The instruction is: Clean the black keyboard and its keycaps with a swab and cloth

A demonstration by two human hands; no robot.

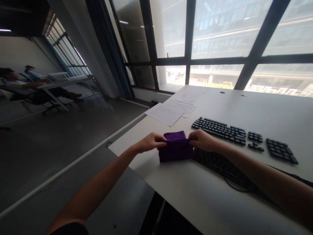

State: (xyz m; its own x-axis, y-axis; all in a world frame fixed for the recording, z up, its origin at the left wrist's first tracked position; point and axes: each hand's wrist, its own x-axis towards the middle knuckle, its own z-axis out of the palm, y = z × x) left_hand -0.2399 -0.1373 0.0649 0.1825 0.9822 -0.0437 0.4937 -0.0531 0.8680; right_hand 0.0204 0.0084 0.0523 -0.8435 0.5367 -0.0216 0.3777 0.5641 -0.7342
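A folded purple cloth [176, 153] lies near the left edge of the white desk, its upper layer lifted between my two hands. My left hand [153, 142] pinches the layer's left corner between thumb and fingers. At the opposite corner, my right hand [201, 140] grips the same layer. Just right of the cloth and partly under my right forearm sits a dark keyboard body [215, 163] with a cable. Beyond my right hand, black keycaps [220, 129] are laid out in keyboard order, in separate blocks.
Printed paper sheets [168, 111] lie on the white desk [156, 176] past the cloth. A black cable [232, 186] curves beside the keyboard body. Large windows [220, 32] stand behind the desk. Two people sit at another table [68, 79] far left.
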